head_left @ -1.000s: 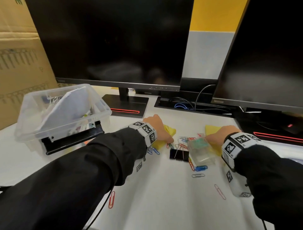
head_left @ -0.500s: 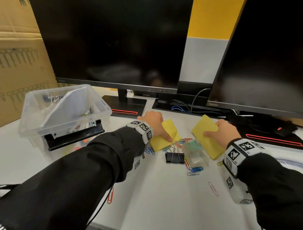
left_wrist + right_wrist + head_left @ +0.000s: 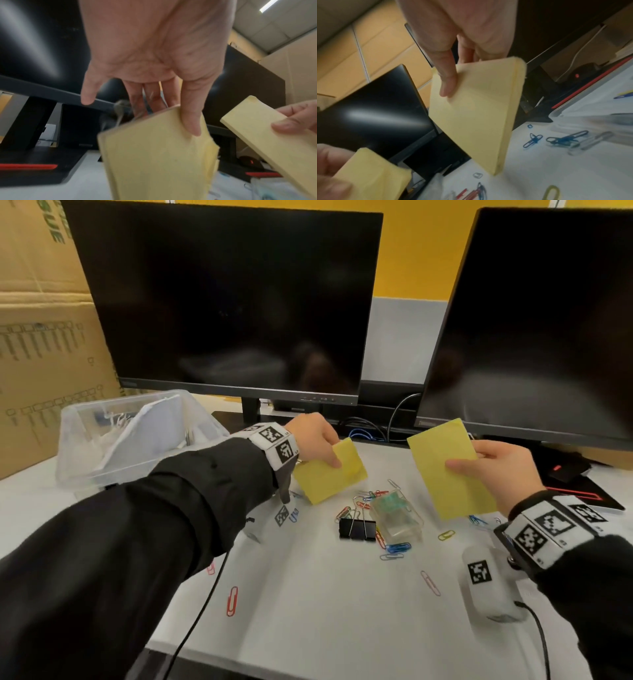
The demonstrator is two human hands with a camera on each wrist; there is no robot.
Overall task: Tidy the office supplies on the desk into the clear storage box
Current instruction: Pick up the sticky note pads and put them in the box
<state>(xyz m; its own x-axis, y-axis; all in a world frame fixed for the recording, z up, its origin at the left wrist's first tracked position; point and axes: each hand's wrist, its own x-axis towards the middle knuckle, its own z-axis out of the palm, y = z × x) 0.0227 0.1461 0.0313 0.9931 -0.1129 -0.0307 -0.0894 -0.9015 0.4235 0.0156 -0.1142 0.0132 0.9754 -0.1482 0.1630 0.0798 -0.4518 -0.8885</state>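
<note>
My left hand (image 3: 318,445) pinches a yellow sticky-note pad (image 3: 330,474) between thumb and fingers, lifted off the white desk (image 3: 325,611). In the left wrist view that left pad (image 3: 154,155) hangs below my left hand (image 3: 154,67). My right hand (image 3: 493,470) grips a second yellow pad (image 3: 448,470), also raised; the right wrist view shows this right pad (image 3: 471,115) under my thumb. The clear storage box (image 3: 73,446) stands at the left with white papers inside. On the desk between my hands lie a black binder clip (image 3: 357,529), a small clear case (image 3: 397,517) and several coloured paper clips (image 3: 395,549).
Two dark monitors (image 3: 233,302) stand behind the desk, with cables (image 3: 363,433) between their stands. Cardboard boxes (image 3: 37,337) rise behind the storage box. Single paper clips (image 3: 232,601) lie scattered near the front edge. A black cable (image 3: 202,604) hangs from my left wrist.
Both hands have lifted their yellow pads from the desk and raised them; the right pad now stands clear above the paper clips. The view has shifted slightly.
</note>
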